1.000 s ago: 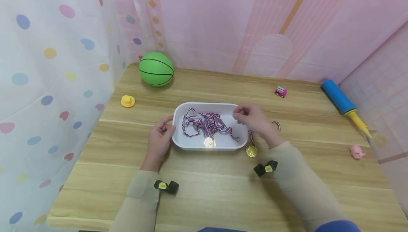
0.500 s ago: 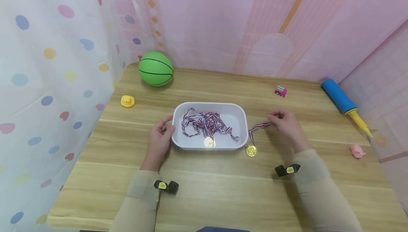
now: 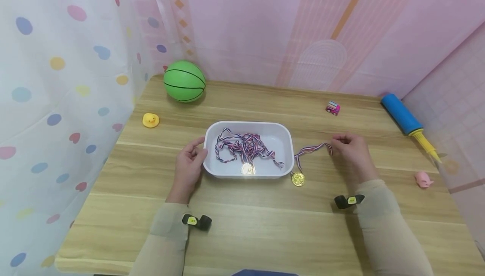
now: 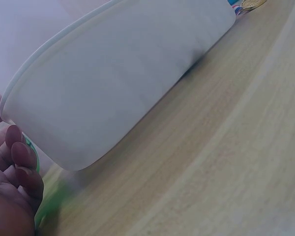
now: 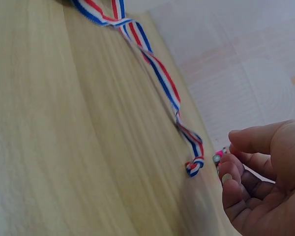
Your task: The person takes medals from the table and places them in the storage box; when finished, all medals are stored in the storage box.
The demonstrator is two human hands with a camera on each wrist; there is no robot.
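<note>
A white plastic basin stands in the middle of the wooden table. My left hand grips its left end, with the thumb at the rim. Inside lie tangled red, white and blue ribbons and a gold medal. Another gold medal lies on the table by the basin's right front corner. Its striped ribbon stretches to the right and ends in a knot. Just beyond that knot is my right hand, apart from the ribbon, its fingers loosely bent and holding nothing.
A green ball and a yellow rubber duck are at the back left. Towards the right lie a small pink toy car, a blue and yellow pump and a pink toy pig. Curtains hang behind the table.
My right hand has moved right from above the basin, drawn the outside medal's ribbon out to the right and let go of it. My left hand has stayed on the basin.
</note>
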